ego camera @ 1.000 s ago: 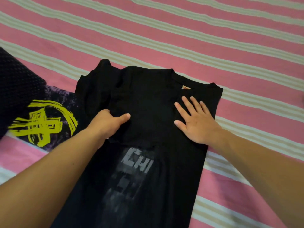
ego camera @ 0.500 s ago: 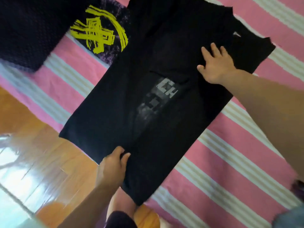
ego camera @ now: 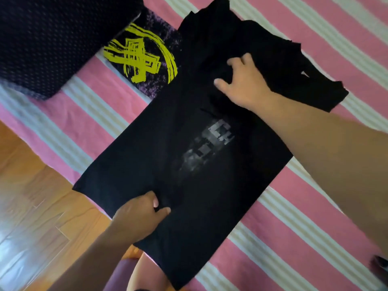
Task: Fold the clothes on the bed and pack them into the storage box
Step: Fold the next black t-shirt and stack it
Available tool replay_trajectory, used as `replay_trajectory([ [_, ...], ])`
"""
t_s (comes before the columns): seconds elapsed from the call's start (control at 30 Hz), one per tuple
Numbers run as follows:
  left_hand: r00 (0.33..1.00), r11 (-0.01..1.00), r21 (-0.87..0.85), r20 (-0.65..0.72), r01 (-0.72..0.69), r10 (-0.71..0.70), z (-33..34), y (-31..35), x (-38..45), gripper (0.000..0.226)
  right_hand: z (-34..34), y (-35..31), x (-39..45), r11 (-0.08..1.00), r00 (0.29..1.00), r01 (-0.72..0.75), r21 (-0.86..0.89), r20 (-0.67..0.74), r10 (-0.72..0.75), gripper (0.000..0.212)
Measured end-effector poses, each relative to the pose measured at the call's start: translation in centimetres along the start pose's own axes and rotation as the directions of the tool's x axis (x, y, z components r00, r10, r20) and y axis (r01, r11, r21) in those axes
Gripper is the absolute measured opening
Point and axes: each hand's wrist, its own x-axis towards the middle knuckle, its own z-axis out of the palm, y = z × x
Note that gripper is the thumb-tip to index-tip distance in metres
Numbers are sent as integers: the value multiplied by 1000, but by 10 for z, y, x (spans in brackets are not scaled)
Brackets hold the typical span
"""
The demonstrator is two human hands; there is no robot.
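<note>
A black T-shirt (ego camera: 184, 148) with a faded grey print lies stretched across the pink striped bed (ego camera: 294, 227), its sides folded inward and its hem hanging over the bed's edge. My left hand (ego camera: 142, 215) pinches the hem near the bottom edge. My right hand (ego camera: 241, 80) grips a bunch of fabric in the upper chest area, fingers curled into the cloth. No storage box is in view.
A dark garment with a yellow cross print (ego camera: 142, 57) lies left of the shirt. A dark dotted fabric item (ego camera: 52, 38) covers the top left corner. Wooden floor (ego camera: 31, 196) shows at the lower left, beyond the bed's edge.
My left hand left the shirt's chest and now pinches the hem. My right hand went from lying flat to gripping the fabric. The view swung down toward the bed's edge.
</note>
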Motion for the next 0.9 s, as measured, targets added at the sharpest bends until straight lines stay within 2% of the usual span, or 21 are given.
replay_trajectory([
  [0.07,996,999,4,78,-34,33,-2,1,4,38,26,-32,9,999,985,-14,-46,169,22,102],
  [0.1,995,999,16,91,-45,44,0,0,5,41,40,-43,11,994,980,-35,-99,191,54,106],
  [0.2,996,994,94,79,-50,42,6,2,5,46,64,-55,8,968,981,-180,-172,43,190,101],
  [0.23,997,995,94,62,-42,36,7,3,5,46,62,-58,7,967,977,-211,-141,0,213,98],
  [0.27,998,995,87,45,-40,36,8,4,4,45,56,-56,5,971,971,-237,-36,-36,236,94],
  [0.3,999,995,88,23,-38,36,10,5,2,44,46,-53,2,950,956,-269,156,-74,283,88],
  [0.33,999,995,97,-11,-34,35,11,5,0,42,34,-46,-4,873,928,-290,392,-106,356,84],
  [0.37,998,993,115,-52,-35,41,14,5,-2,41,19,-35,-17,748,890,-277,604,-133,437,80],
  [0.43,987,984,173,-141,-52,77,22,3,-8,36,-4,-1,-58,516,790,-208,831,-168,590,74],
  [0.5,968,975,212,-224,-64,112,30,1,-15,32,-5,50,-107,311,689,-194,930,-96,718,66],
  [0.57,953,971,235,-281,-46,113,37,3,-21,34,6,96,-151,52,642,-288,956,152,751,57],
  [0.63,941,963,271,-323,-5,96,41,13,-24,45,14,125,-177,-55,614,-437,898,343,711,49],
  [0.7,906,957,287,-396,-36,153,38,34,-22,56,15,141,-181,-104,624,-447,888,393,676,48],
  [0.77,831,936,318,-472,-150,294,31,69,-13,57,8,149,-175,-100,637,-437,894,387,667,45],
  [0.8,785,920,328,-504,-213,362,24,91,-4,55,4,152,-170,-42,629,-473,880,371,684,40],
  [0.83,739,907,327,-534,-266,409,18,113,6,53,2,156,-164,63,601,-539,840,331,728,35],
  [0.9,664,874,340,-570,-346,484,2,160,35,50,-3,170,-154,321,556,-656,683,150,818,41],
])
